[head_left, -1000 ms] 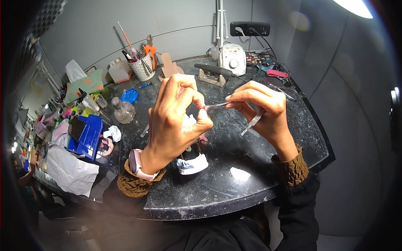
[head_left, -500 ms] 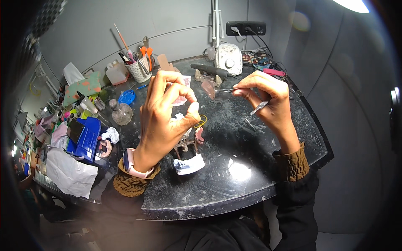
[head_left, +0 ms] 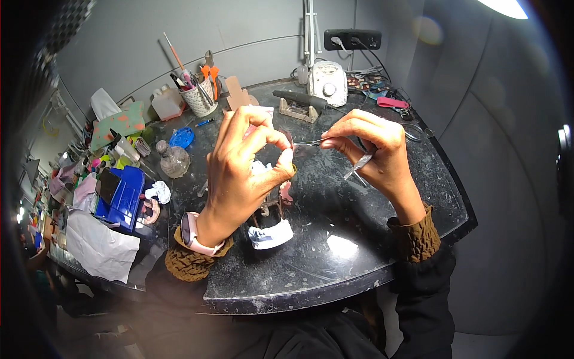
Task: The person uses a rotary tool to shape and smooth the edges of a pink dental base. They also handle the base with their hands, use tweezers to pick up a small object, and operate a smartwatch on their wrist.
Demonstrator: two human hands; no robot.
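My left hand (head_left: 248, 149) is raised over the bench, thumb and index fingertip curled together in a pinch. A small reddish piece shows at those fingertips, mostly hidden by them; its kind is unclear. My right hand (head_left: 371, 146) grips a slim metal hand instrument (head_left: 308, 143), its thin end pointing left to the left fingertips and its silver handle showing below the palm. Under the left hand stands a dental articulator (head_left: 266, 209), partly covered, with a white plaster cast (head_left: 270, 235) at its near end. Beside it lies a pink dental piece (head_left: 286, 192).
A handpiece (head_left: 299, 99) rests on its stand before a white control unit (head_left: 328, 84). Farther left are a cup of tools (head_left: 198, 100), a glass bottle (head_left: 173, 160), a blue box (head_left: 127, 197) and white paper (head_left: 101, 242). The dark bench's front edge (head_left: 299, 300) curves near me.
My right hand has moved left and slightly down with the instrument. My left hand has shifted a little right, so the fingertips and the instrument's end are now closer together.
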